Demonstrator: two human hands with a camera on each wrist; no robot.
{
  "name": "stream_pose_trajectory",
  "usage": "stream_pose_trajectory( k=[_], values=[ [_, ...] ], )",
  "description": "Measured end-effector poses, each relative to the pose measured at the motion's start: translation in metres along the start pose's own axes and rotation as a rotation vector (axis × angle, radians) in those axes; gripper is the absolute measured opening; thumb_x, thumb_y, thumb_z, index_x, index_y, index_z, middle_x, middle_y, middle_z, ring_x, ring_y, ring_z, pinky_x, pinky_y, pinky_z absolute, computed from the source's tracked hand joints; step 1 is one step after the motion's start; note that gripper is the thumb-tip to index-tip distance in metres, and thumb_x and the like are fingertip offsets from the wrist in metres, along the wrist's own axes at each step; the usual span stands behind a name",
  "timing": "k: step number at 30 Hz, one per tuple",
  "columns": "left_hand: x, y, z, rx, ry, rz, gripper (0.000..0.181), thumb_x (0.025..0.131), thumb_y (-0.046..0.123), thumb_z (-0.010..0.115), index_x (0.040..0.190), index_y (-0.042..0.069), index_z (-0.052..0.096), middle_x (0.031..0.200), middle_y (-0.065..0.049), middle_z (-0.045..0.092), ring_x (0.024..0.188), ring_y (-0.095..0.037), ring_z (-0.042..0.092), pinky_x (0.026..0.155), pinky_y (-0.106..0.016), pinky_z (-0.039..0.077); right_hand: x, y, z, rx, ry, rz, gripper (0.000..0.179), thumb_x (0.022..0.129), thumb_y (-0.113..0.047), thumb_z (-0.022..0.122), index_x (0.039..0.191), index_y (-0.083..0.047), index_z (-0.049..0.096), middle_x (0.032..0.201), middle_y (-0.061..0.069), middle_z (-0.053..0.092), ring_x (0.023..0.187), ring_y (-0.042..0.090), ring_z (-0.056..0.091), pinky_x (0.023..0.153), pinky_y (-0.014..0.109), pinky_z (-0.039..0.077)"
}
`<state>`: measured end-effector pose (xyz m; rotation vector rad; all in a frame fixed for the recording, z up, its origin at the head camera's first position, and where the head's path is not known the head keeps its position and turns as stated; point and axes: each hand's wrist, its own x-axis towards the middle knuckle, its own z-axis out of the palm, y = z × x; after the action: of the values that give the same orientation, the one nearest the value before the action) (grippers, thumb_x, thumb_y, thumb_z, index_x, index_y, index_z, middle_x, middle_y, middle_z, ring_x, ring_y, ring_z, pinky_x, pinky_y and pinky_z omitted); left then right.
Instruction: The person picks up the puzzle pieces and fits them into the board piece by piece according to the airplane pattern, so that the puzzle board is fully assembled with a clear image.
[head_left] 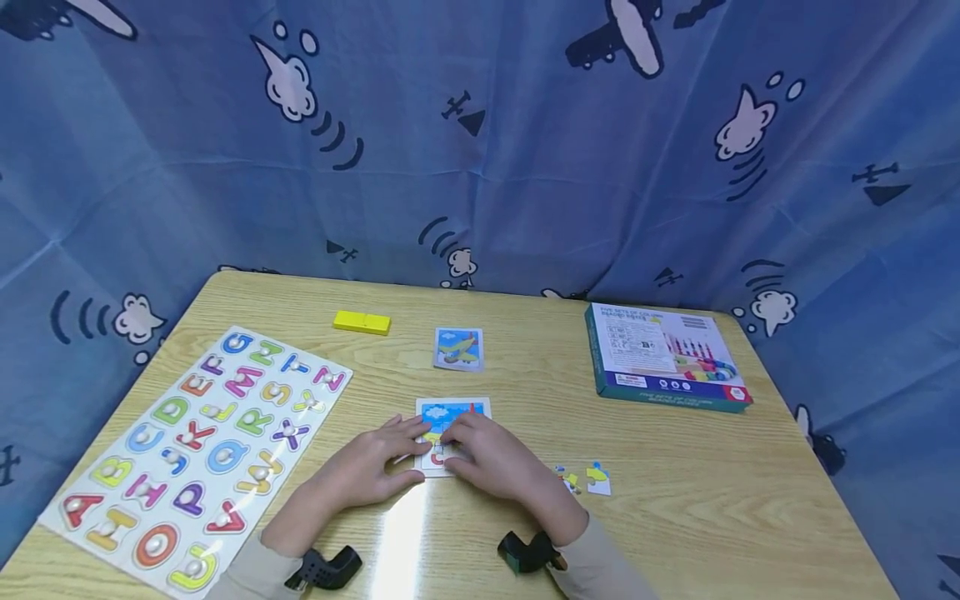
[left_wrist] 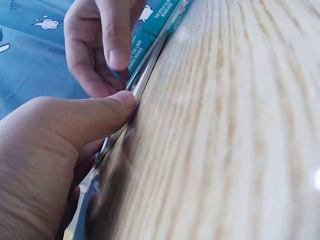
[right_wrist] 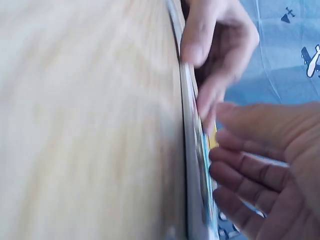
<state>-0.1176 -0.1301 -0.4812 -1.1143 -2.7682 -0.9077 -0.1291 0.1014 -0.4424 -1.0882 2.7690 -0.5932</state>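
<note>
A small jigsaw puzzle in a white-edged tray [head_left: 453, 401] lies flat on the table, with blue sky, a cloud and a red tip showing at its top. My left hand [head_left: 375, 467] rests at its left side, fingers over the pieces and thumb [left_wrist: 112, 107] at the near edge. From the other side my right hand [head_left: 495, 458] reaches over it, fingers bent loosely with their tips on the puzzle. In the right wrist view the right fingers [right_wrist: 245, 172] touch the puzzle's face. Both hands cover the middle and sides of the picture.
Loose jigsaw pieces [head_left: 597, 477] lie beside the right wrist. Behind the tray is a yellow airplane picture card [head_left: 459, 349]. A yellow block [head_left: 362, 322] sits farther back. An alphabet peg board [head_left: 202, 454] covers the left side; a boxed set [head_left: 667, 358] is at the back right.
</note>
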Motion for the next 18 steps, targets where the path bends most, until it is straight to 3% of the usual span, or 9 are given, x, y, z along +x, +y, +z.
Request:
stream_pose_trajectory(
  k=[2,8,12,18],
  values=[
    [0.0,0.0,0.0,-0.006,0.002,-0.004,0.041,0.087,0.038,0.066,0.118,0.011,0.068,0.138,-0.005,0.054,0.131,-0.023,0.047,0.114,-0.042,0.034,-0.005,0.003,-0.005,0.027,-0.015,0.045,0.027,0.089,-0.025,0.066,0.112,-0.011,0.066,0.114,0.002,0.063,0.12,0.022,0.055,0.104,0.039,0.047],
    [0.0,0.001,0.001,-0.037,-0.007,-0.041,0.041,0.086,0.038,0.067,0.118,0.012,0.068,0.139,-0.003,0.053,0.132,-0.025,0.046,0.113,-0.042,0.035,-0.028,0.016,-0.019,0.098,-0.016,0.152,0.033,0.087,-0.023,0.069,0.116,-0.01,0.064,0.115,0.002,0.062,0.107,0.016,0.058,0.095,0.037,0.052],
    [-0.001,0.0,0.001,-0.06,-0.019,-0.065,0.041,0.086,0.038,0.067,0.119,0.013,0.068,0.14,-0.002,0.052,0.133,-0.025,0.044,0.112,-0.042,0.036,-0.048,0.027,-0.027,0.142,0.011,0.216,0.034,0.085,-0.021,0.07,0.117,-0.01,0.063,0.115,0.001,0.062,0.111,0.017,0.058,0.097,0.039,0.051],
    [-0.001,-0.001,0.002,-0.072,-0.021,-0.078,0.041,0.085,0.037,0.069,0.119,0.012,0.067,0.14,-0.002,0.052,0.133,-0.025,0.044,0.113,-0.042,0.035,-0.075,0.04,-0.037,0.132,0.025,0.312,0.036,0.085,-0.022,0.071,0.118,-0.011,0.063,0.113,-0.002,0.063,0.108,0.017,0.06,0.094,0.04,0.052]
  ],
)
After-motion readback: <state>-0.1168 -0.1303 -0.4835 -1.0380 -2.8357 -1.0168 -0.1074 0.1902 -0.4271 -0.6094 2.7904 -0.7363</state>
